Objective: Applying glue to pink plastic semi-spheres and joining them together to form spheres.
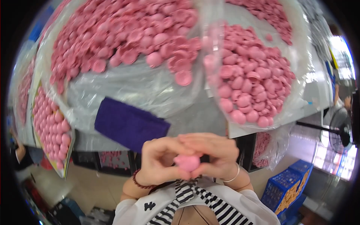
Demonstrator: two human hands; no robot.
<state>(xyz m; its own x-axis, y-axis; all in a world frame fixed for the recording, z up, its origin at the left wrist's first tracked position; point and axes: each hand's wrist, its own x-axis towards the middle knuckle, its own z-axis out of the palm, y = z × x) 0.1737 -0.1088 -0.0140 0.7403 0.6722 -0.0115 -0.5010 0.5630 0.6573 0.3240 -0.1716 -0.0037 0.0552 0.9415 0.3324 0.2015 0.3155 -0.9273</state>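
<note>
Close to my body, at the table's near edge, my left hand and my right hand meet around a small pink rounded plastic piece. Fingertips and thumbs of both hands press on it, and a small bump shows on its left side. My fingers cover its upper part. Just beyond my left hand lies a folded purple cloth. Past the cloth spreads a large heap of pink hollow half shells on clear plastic sheeting.
Right of centre, a second heap of pink rounded pieces lies in clear plastic. A tray of pink pieces stands at the left. Below the table's right side are blue crates; a black fan stands at the far right.
</note>
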